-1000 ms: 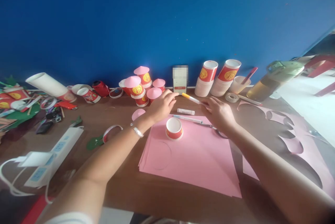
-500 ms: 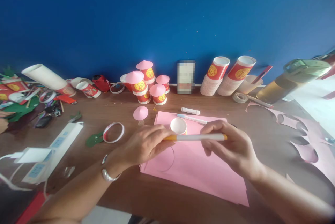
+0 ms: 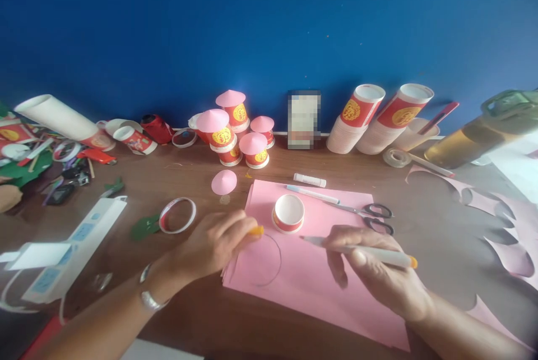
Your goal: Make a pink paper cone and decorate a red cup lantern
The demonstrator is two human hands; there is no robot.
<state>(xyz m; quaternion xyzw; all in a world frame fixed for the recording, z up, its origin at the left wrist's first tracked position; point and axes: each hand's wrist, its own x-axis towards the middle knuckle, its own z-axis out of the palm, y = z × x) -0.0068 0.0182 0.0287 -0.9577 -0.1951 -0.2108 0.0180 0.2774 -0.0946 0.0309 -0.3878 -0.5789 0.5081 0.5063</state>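
My left hand (image 3: 222,239) is closed on a yellow pen cap (image 3: 256,230), just over the left edge of the pink paper stack (image 3: 332,287). In my right hand (image 3: 374,270) lies a white marker (image 3: 389,256) with a yellow end, uncapped, its tip pointing left above the paper. Between the hands, a short red and white paper cup piece (image 3: 289,214) rests on the paper, its round opening facing up. A drawn circle (image 3: 281,262) shows on the sheet, partly hidden by my left hand.
Scissors (image 3: 378,218), a light blue pen (image 3: 313,194) and a glue stick (image 3: 310,180) lie by the paper. Behind stand cups with pink cone roofs (image 3: 254,150) and cup stacks (image 3: 351,124). A power strip (image 3: 79,248) lies left, paper offcuts (image 3: 510,253) right, a bottle (image 3: 466,133) far right.
The marker's cap has come off: my left hand has moved left with it, my right hand right and slightly down with the marker. The scissors and more of the cup piece now show.
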